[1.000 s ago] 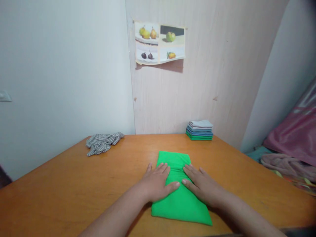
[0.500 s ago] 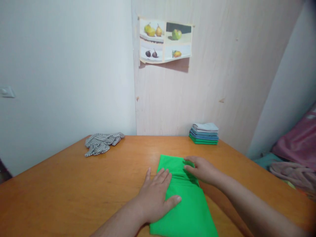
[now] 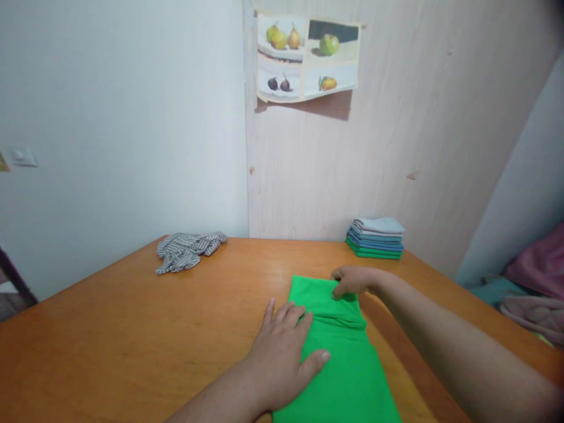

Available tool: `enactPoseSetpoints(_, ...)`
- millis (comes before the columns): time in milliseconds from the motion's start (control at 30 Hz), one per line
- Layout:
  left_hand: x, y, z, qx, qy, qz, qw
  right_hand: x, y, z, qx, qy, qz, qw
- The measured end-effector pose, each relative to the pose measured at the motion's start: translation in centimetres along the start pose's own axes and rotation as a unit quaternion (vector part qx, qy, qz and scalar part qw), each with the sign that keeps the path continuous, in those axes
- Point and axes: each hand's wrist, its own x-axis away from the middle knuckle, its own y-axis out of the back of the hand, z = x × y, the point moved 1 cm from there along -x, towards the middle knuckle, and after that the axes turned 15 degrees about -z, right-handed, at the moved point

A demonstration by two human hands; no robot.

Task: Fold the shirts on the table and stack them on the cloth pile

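A bright green folded cloth [image 3: 348, 364] lies lengthwise on the orange wooden table [image 3: 132, 335], reaching from mid-table to the near edge. My left hand [image 3: 284, 352] rests flat on its left side, fingers spread. My right hand [image 3: 350, 280] is at the cloth's far right corner, fingers curled and pinching the fabric edge. The far end of the cloth shows a folded ridge just below that hand.
A crumpled striped grey cloth [image 3: 187, 249] lies at the table's far left. A neat stack of folded cloths [image 3: 376, 237], blue, grey and green, sits at the far right against the wooden panel. A fruit picture [image 3: 307, 56] hangs above. Bedding [image 3: 535, 276] lies beyond the right edge.
My right hand left the middle of the cloth, moved to its far right corner and closed on the edge. My left hand stayed flat. The view has tilted slightly.
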Motion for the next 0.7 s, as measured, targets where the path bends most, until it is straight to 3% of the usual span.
enactPoseSetpoints(200,-0.2,-0.2,0.0,0.0,-0.005,-0.054,0.999,1.1,0.3,0.6,-0.02,0.018,-0.031,0.999)
enactPoseSetpoints(367,-0.5,-0.4,0.5,-0.023,0.03,-0.109,0.993,3.2,1.6,1.7,-0.011,0.07,-0.085,0.994)
enactPoseSetpoints(567,-0.6,-0.6,1.3,-0.068,0.105,-0.143,0.982,8.5,2.6,3.9,0.031,0.156,-0.191,0.969)
enactPoseSetpoints(700,-0.9,-0.7,1.9,-0.075,0.159,-0.118,0.977,13.2,2.1,5.0,0.107,0.242,-0.269,0.926)
